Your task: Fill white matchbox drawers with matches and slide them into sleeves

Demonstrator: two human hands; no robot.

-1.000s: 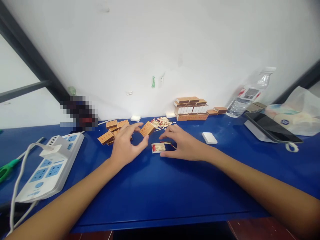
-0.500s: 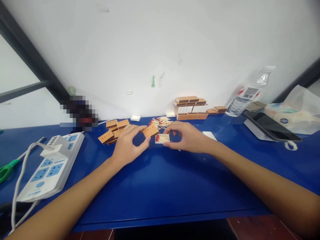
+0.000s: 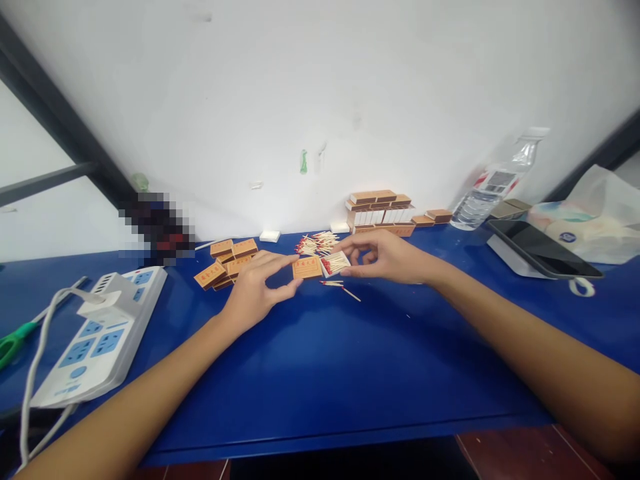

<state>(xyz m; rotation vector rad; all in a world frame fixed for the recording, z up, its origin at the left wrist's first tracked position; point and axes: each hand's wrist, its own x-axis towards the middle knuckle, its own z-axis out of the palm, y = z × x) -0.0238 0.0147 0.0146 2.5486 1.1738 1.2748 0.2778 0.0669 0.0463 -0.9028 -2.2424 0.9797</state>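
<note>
Between thumb and fingers, my left hand grips an orange printed matchbox sleeve. My right hand pinches a small white matchbox tray filled with red-tipped matches. The tray is tilted, its left corner at the right end of the sleeve; whether they touch I cannot tell. A few loose matches lie on the table just below the tray. Behind the hands is a heap of loose matches. Several matchboxes are piled beyond my left hand.
Against the wall stands a stack of matchboxes. A water bottle, a phone and a plastic bag are at the right. On the left lie a power strip and green-handled scissors on the blue table.
The sleeve has turned level, and the tray has shifted slightly right and up and tilted. Loose matches that the tray largely covered now show on the table below it.
</note>
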